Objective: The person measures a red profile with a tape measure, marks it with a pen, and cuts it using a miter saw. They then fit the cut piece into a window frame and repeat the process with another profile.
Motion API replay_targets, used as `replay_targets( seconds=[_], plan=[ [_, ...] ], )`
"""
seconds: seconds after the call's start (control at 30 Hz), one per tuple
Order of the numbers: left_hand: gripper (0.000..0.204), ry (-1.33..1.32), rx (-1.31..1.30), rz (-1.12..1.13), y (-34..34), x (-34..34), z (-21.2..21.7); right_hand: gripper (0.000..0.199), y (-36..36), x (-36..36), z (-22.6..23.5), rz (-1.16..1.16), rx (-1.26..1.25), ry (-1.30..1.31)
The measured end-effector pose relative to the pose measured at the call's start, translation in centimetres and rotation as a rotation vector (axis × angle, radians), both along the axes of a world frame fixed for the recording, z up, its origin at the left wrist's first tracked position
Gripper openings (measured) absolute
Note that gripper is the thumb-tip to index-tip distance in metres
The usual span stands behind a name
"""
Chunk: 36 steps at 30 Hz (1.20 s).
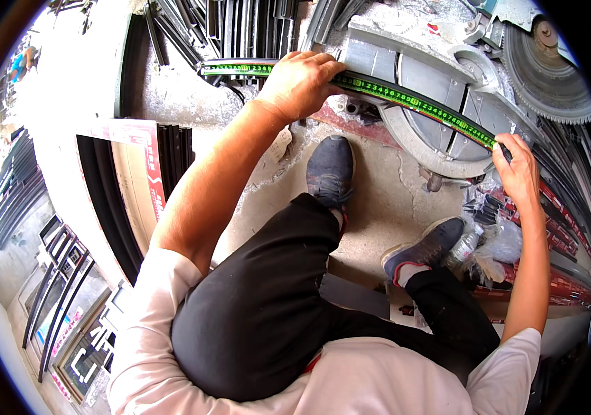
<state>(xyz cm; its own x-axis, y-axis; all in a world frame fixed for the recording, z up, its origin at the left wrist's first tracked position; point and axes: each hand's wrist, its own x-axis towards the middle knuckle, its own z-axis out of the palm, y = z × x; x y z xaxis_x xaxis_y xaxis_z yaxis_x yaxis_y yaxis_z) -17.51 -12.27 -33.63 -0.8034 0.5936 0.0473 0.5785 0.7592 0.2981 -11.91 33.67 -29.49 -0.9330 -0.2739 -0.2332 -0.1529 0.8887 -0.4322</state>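
A green measuring tape lies stretched along a long dark metal profile that rests across the table of a mitre saw. My left hand presses down on the tape and the profile at the left part. My right hand pinches the tape's far right end against the profile. The saw's round toothed blade sits raised at the upper right, apart from both hands.
I crouch on a concrete floor, dark shoes below the saw. Dark metal profiles are stacked at the top, more at the right edge. A clear bag of parts lies by my right shoe. A boxed frame stands left.
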Motion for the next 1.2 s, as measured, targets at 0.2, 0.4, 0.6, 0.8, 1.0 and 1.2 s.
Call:
replay_targets(
  seconds=[0.2, 0.4, 0.6, 0.8, 1.0, 1.2],
  plan=[
    [0.044, -0.093, -0.020, -0.006, 0.2, -0.5, 0.4, 0.019, 1.5, 0.4, -1.0, 0.006, -0.010, 0.037],
    [0.047, -0.113, -0.033, 0.022, 0.4, -0.2, 0.4, 0.018, -0.4, 0.1, 0.0, -0.066, 0.137, -0.018],
    [0.044, -0.045, 0.001, -0.023, 0.8, -0.4, 0.0, 0.022, -0.5, 0.4, 0.3, -0.096, 0.200, -0.058],
    [0.044, -0.055, -0.023, -0.016, 1.0, -0.4, 0.2, 0.024, -0.1, 0.9, -0.4, -0.067, 0.139, -0.034],
    [0.045, -0.047, -0.068, -0.048, 0.7, -0.6, -0.1, 0.023, -0.4, 1.0, -0.4, -0.101, 0.152, -0.050],
    [0.045, -0.044, -0.090, -0.057, 0.8, -0.6, -0.1, 0.022, -0.5, 0.8, -0.4, -0.116, 0.171, -0.080]
  ],
)
